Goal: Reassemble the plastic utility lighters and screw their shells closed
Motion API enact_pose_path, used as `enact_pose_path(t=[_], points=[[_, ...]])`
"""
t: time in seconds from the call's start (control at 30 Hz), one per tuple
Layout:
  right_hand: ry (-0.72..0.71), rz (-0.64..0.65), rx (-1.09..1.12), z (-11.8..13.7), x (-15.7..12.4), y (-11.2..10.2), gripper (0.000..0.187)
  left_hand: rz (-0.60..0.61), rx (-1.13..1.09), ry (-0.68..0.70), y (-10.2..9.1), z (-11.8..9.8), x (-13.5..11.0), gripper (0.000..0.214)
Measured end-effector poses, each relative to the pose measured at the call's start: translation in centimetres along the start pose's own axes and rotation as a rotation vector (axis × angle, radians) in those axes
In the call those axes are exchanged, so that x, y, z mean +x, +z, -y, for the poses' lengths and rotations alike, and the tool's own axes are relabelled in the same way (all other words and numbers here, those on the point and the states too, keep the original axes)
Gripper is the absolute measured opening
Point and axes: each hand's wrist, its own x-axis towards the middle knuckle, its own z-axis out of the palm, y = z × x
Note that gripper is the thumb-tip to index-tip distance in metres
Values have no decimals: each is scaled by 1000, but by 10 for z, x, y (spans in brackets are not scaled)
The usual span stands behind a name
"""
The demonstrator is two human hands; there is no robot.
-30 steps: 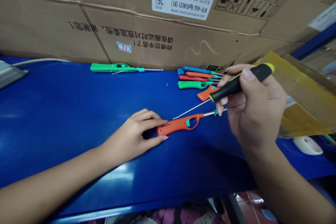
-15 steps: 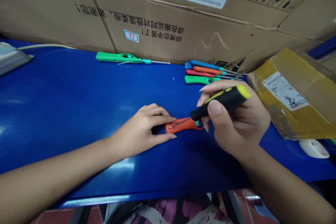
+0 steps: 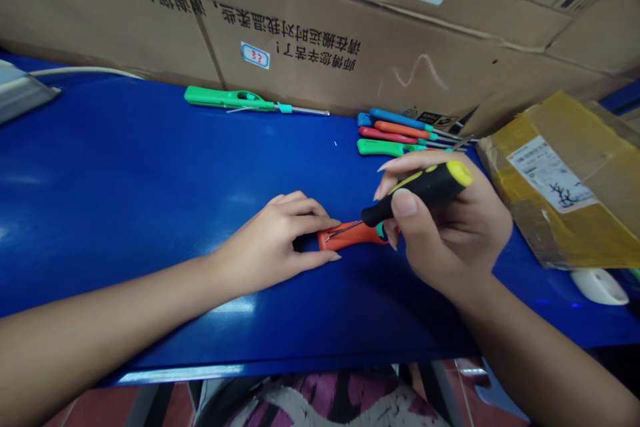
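Note:
An orange long-neck lighter point(image 3: 354, 235) lies on the blue table. The thumb and fingers of my left hand point(image 3: 285, 233) pinch its left end from both sides. My right hand point(image 3: 445, 227) grips a black-and-yellow screwdriver point(image 3: 417, 193) by the handle, thumb on top. The screwdriver's thin shaft slants down to the left, and its tip is at the lighter's left end near my left fingertips. Whether the tip touches the lighter I cannot tell. My right hand hides the lighter's right part.
A green long-neck lighter point(image 3: 227, 99) lies at the back. Several more coloured lighters point(image 3: 403, 129) are bunched behind my right hand. A large cardboard box point(image 3: 300, 33) stands along the back. At the right are a yellow-taped parcel point(image 3: 565, 180) and a white rounded object point(image 3: 599, 286).
The camera view has shifted slightly, so the box and back lighters sit a little higher. Both hands keep their grips, and the screwdriver tip stays at the orange lighter's left end.

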Motion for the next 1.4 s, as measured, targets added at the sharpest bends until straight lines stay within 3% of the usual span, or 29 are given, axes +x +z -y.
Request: enact_pose_path(t=[0.67, 0.87, 1.4], points=[[6, 11, 21, 0, -1, 0, 13, -8, -7, 30, 0, 0, 0, 28], [-120, -44, 63, -11, -3, 4, 20, -7, -17, 30, 1, 1, 0, 28], [-132, -27, 26, -8, -2, 5, 18, -6, -4, 39, 2, 3, 0, 29]])
